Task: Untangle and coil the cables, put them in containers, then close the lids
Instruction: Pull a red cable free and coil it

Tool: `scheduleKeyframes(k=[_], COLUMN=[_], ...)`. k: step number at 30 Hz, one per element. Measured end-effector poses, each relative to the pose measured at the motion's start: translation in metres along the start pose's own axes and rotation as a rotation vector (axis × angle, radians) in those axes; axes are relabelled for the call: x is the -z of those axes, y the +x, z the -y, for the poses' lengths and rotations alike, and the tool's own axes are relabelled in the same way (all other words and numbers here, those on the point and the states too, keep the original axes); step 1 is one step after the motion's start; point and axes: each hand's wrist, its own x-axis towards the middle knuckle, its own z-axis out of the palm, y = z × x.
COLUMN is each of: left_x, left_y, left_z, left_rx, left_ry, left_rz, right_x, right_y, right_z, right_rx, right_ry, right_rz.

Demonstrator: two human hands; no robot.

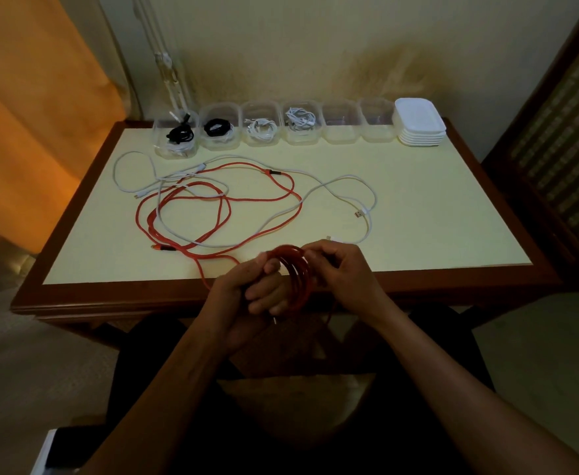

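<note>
At the table's front edge my left hand (250,289) grips a coil of red cable (296,279) wound round its fingers. My right hand (341,265) pinches the same coil at its top right. The loose rest of the red cable (212,197) lies tangled with a white cable (343,181) across the middle of the table. Along the back edge stands a row of clear containers: the first (175,138) and second (219,128) hold black cables, the third (260,126) and fourth (302,121) hold white cables, and the last two (341,126) (377,123) hold nothing.
A stack of white lids (420,126) sits at the right end of the container row. The table (435,214) has a pale top and a brown wooden rim. An orange curtain (34,114) hangs at the left, and a woven chair back (562,149) stands at the right.
</note>
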Motion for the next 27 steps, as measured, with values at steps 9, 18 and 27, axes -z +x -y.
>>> scheduleKeyframes(k=[9, 18, 27], left_x=[0.003, 0.011, 0.003], left_y=[0.016, 0.009, 0.009], left_z=[-0.017, -0.003, 0.000], left_rx=[-0.195, 0.045, -0.010], left_ry=[0.676, 0.736, 0.462], left_rz=[-0.521, -0.113, -0.122], right_x=[-0.001, 0.020, 0.017], right_y=[-0.025, 0.006, 0.005], right_z=[0.034, 0.052, 0.030], right_rx=[-0.231, -0.134, -0.174], right_ry=[0.094, 0.157, 0.165], right_rz=[0.712, 0.154, 0.064])
